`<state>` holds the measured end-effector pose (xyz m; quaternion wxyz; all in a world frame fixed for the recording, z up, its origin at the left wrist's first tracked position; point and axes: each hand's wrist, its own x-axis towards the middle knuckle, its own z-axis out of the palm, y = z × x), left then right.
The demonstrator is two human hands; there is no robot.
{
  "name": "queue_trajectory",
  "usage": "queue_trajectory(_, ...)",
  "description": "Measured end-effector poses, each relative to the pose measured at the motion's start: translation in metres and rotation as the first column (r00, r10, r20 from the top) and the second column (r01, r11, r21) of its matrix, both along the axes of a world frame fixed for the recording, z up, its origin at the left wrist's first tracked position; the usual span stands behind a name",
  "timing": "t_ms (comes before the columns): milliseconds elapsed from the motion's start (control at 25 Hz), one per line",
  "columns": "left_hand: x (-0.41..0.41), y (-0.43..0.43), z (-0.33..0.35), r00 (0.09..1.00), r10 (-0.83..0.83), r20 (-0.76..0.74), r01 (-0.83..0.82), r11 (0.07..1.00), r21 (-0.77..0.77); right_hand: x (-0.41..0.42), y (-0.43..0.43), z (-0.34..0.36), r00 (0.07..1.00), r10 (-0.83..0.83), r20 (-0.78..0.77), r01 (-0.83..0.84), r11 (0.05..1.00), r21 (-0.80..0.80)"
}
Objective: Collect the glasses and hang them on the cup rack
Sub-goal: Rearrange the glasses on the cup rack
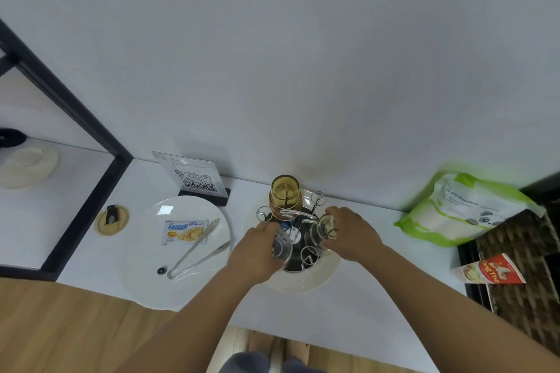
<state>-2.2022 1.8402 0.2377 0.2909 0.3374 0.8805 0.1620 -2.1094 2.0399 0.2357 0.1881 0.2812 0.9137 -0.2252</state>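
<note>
A chrome wire cup rack (298,216) with a dark base stands on a cream plate (306,280) at the middle of the white counter. An amber glass (285,195) hangs upside down on a far prong. My left hand (257,248) grips a clear glass (281,247) at the rack's near left side. My right hand (351,233) grips another clear glass (322,232) at the rack's right side, over a prong. Two near wire loops (309,256) stand bare between the hands.
Left of the rack lies a white plate (145,257) with a snack packet (183,232) and metal tongs (197,251). A QR sign (194,177) stands behind it. A green tissue pack (466,212) and a woven basket (521,263) sit at the right; a black frame (75,118) at the left.
</note>
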Motion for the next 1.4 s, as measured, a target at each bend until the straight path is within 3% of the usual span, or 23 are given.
queue_trajectory(520,-0.001,-0.007,-0.002,0.997,-0.013,0.075,0.006,0.996,0.086,0.001,0.005,-0.001,1.000,-0.001,-0.010,0.000,1.000,-0.023)
queue_trajectory(760,-0.011,-0.006,0.008,0.998,0.063,0.013,-0.063,0.996,0.065,0.002,0.007,0.004,1.000,0.011,0.010,-0.011,1.000,-0.012)
queue_trajectory(960,-0.018,-0.005,0.010,0.994,0.106,0.000,-0.106,0.993,0.050,-0.014,-0.012,0.023,0.961,0.073,-0.268,-0.064,0.997,0.042)
queue_trajectory(1080,-0.010,-0.006,0.008,0.993,0.109,0.034,-0.110,0.993,0.037,-0.035,-0.026,0.036,0.927,0.103,-0.360,-0.104,0.994,0.015)
queue_trajectory(1160,-0.012,-0.006,0.009,0.990,0.140,0.025,-0.142,0.988,0.069,-0.048,-0.033,0.036,0.932,0.142,-0.335,-0.156,0.988,-0.016)
queue_trajectory(1240,-0.020,-0.007,0.011,0.982,0.187,0.000,-0.186,0.976,0.112,-0.052,-0.038,0.030,0.954,0.236,-0.187,-0.243,0.970,-0.014)
queue_trajectory(1400,-0.044,-0.009,0.013,0.963,0.270,-0.020,-0.264,0.952,0.154,-0.049,-0.034,0.022,0.926,0.373,-0.062,-0.357,0.916,0.180)
